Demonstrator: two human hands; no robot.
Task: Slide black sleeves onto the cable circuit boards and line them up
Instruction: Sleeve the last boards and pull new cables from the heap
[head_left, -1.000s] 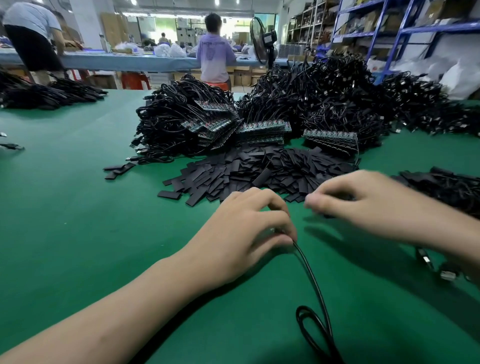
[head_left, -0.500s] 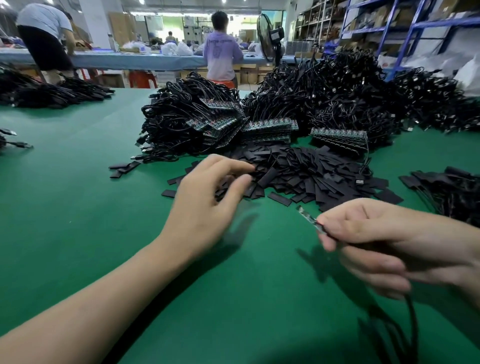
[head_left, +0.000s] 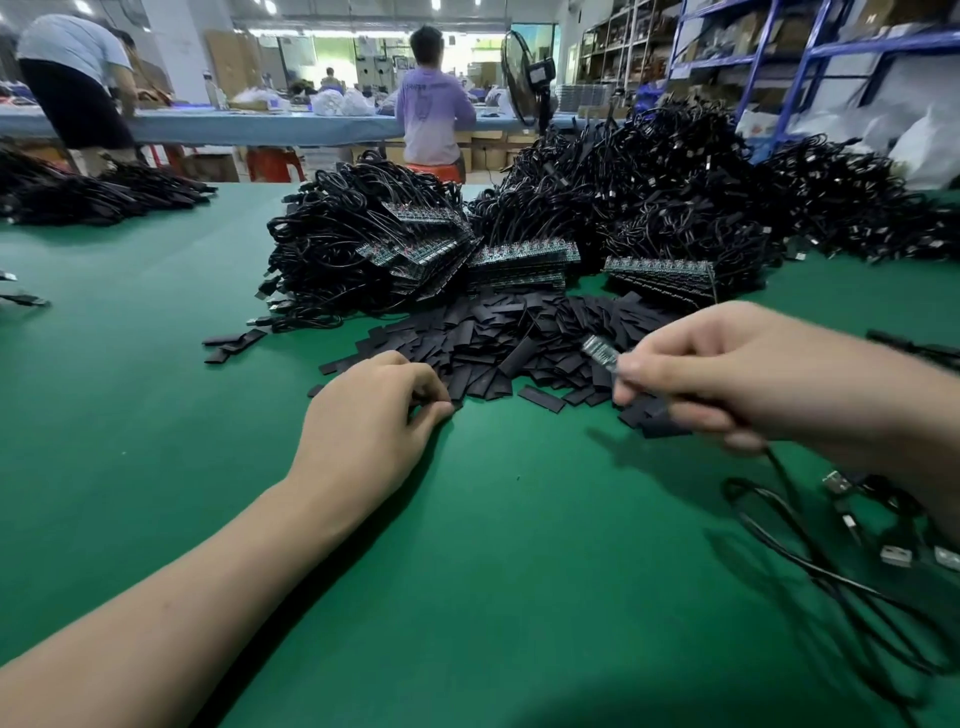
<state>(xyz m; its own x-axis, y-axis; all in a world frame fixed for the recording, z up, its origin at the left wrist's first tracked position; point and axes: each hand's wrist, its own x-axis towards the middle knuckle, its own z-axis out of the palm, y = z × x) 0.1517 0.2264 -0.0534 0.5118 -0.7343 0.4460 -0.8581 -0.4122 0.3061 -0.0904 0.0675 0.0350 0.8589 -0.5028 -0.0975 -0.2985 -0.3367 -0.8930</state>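
The circuit board (head_left: 599, 351), blurred, is pinched between the thumb and fingers of the right hand (head_left: 753, 374), raised just over the near right edge of the pile of black sleeves (head_left: 519, 338). Its black cable (head_left: 779, 470) drops from that hand to the green table (head_left: 467, 571), right of the pile. The left hand (head_left: 374, 415) sits at the pile's near left edge, fingers curled with their tips among the sleeves; whether it grips one cannot be told. Behind the pile lie heaps of cabled boards (head_left: 415, 244).

sleeves (head_left: 519, 348) before cable heaps (head_left: 649, 197) | both on table (head_left: 156, 415)
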